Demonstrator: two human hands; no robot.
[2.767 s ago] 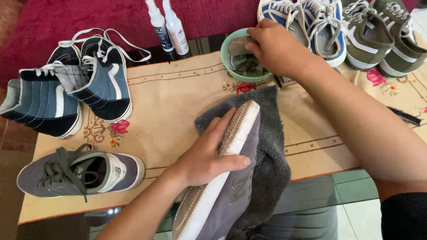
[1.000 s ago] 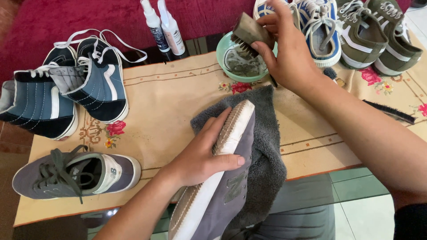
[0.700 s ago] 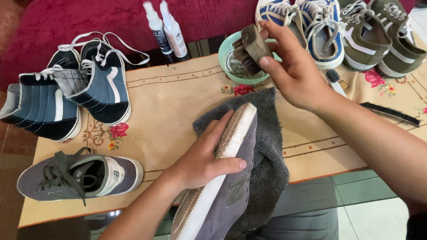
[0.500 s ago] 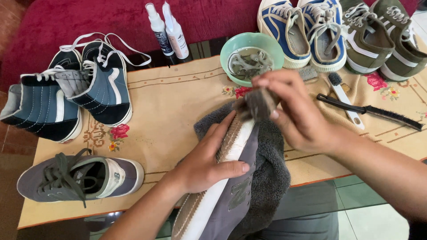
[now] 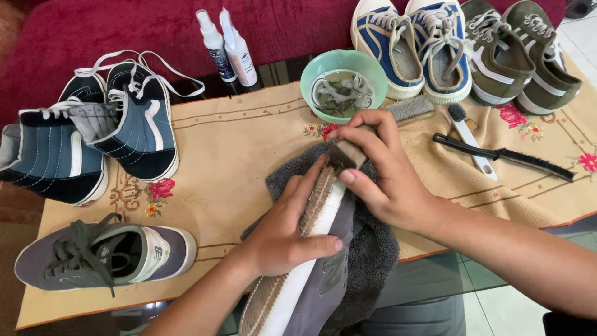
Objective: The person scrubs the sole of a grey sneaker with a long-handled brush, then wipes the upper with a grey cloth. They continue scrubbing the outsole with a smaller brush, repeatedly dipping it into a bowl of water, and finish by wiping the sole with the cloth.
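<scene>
grey canvas sneaker tipped on its side over grey towel, sole edge up for scrubbing | left hand fingers clamped on sole | right hand fingers pinching small brush at toe | teal bowl just beyond fingertips

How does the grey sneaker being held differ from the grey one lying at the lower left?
The held grey suede sneaker is tipped on its side, sole outward, on a dark grey towel, gripped by the left hand. The grey laced sneaker sits upright, untouched, on the tan embroidered cloth. Both share grey uppers and white midsoles.
</scene>
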